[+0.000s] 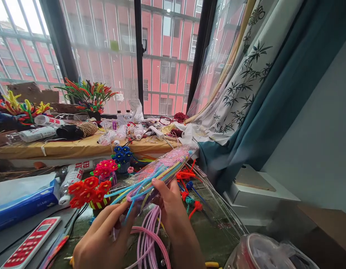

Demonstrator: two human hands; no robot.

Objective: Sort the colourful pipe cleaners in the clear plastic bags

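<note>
A clear plastic bag [173, 158] of pipe cleaners is held up over the table, tilted up to the right. My right hand [170, 203] is closed around it from the right, thumb on top. Blue, yellow and purple pipe cleaners [146, 186] stick out of its near left end. My left hand [102, 235] pinches their ends; its fingertips are partly hidden behind them. Below the hands lies a loose coil of pink and lilac pipe cleaners [150, 239]. Red pipe-cleaner flowers [90, 190] stand left of the bag, with pink ones [105, 168] and blue ones [122, 154] behind.
A red and white calculator [31, 243] and a blue tissue box [24, 207] lie at left. Plastic bottles [74, 177] and several pipe-cleaner plants [93, 95] crowd the table and windowsill [63, 149]. Small flower pieces [189, 200] lie right; a round clear tub [268, 250] sits front right.
</note>
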